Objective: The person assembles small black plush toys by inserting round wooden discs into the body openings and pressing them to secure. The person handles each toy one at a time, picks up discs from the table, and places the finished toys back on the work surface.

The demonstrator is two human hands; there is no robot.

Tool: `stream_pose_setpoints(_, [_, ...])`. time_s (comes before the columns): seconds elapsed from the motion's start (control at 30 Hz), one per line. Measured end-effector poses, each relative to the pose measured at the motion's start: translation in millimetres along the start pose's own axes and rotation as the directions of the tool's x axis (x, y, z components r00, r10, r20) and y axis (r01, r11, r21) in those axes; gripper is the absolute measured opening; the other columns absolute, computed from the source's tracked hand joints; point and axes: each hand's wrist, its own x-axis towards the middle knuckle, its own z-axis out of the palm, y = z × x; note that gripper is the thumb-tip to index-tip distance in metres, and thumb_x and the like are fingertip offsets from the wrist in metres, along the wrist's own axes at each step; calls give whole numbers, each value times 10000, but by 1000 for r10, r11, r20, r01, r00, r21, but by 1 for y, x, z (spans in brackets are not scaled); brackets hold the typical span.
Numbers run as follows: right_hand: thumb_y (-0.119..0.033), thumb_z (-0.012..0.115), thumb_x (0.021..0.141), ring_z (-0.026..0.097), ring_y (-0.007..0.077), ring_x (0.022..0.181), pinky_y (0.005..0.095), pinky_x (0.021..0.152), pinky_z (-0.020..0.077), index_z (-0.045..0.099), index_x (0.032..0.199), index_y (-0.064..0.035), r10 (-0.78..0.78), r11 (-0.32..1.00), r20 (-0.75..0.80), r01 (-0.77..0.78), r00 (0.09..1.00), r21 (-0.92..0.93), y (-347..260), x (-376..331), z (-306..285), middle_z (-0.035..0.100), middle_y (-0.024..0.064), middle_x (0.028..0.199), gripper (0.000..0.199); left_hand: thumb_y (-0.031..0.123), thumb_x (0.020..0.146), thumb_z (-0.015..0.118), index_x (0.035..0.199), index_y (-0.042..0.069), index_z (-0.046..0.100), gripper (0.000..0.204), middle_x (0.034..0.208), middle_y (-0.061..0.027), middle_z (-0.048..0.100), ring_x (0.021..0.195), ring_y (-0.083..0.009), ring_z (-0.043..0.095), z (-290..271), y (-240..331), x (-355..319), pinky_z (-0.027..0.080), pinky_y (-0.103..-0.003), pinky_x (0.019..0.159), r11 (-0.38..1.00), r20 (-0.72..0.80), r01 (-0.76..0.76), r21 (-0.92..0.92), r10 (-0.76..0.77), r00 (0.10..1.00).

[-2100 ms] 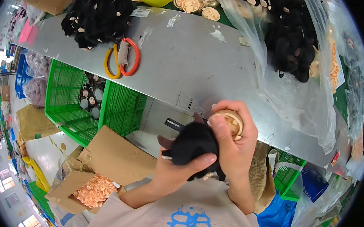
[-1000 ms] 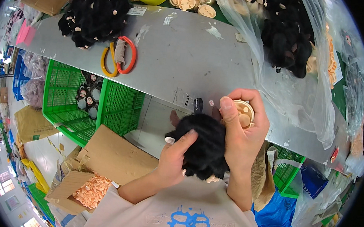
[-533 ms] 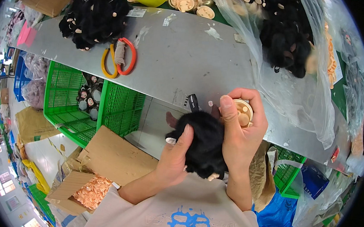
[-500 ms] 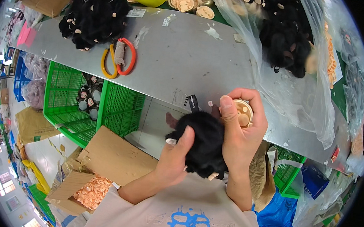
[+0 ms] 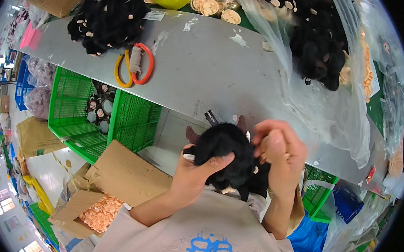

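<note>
The right hand [image 5: 282, 154] has turned and drawn rightward, curled around a mostly hidden pale disc [image 5: 264, 156], leaving the black plush toy [image 5: 224, 145], just below frame centre, gripped mainly by the left hand [image 5: 192, 179].

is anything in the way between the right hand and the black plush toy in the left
Nothing visible: the right hand is close beside the black plush toy on its right, and the left hand holds its other side.
</note>
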Motion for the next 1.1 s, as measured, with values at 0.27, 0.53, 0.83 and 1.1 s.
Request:
stream_pose_setpoints(0.27, [-84, 743, 884, 448, 24, 641, 196, 550, 330, 644, 899, 10, -32, 993, 159, 13, 987, 118, 16, -11, -2, 576, -19, 781, 137, 157, 883, 745, 1231, 23, 597, 401, 1137, -54, 649, 1057, -162, 626, 2, 8, -2, 512, -329, 912, 994, 141, 56, 97, -69, 988])
stream_pose_setpoints(0.53, [-29, 744, 864, 455, 29, 666, 207, 567, 344, 634, 867, 1, -27, 986, 166, 0, 986, 166, 9, -16, 8, 572, -8, 845, 114, 179, 891, 730, 1283, 25, 542, 461, 1184, -67, 622, 1118, -187, 602, 9, 8, -2, 513, -360, 938, 992, 155, -15, 122, -4, 988])
stream_pose_setpoints(0.83, [-46, 736, 879, 388, 24, 667, 200, 571, 292, 601, 861, -9, -32, 965, 251, -36, 967, 259, 16, -19, 0, 513, -21, 825, 141, 192, 938, 686, 1293, 37, 552, 410, 1197, -66, 630, 1112, -187, 612, 3, 8, -5, 505, -352, 952, 992, 198, 120, -22, -114, 974])
stream_pose_setpoints(1.1, [-52, 729, 885, 370, 31, 663, 204, 568, 280, 585, 860, -19, -46, 976, 241, -8, 969, 216, 16, -20, 0, 492, -27, 809, 150, 177, 993, 641, 1314, 12, 558, 370, 1243, -66, 630, 1141, -164, 608, -1, 5, -5, 508, -341, 945, 993, 234, 101, -59, -85, 969])
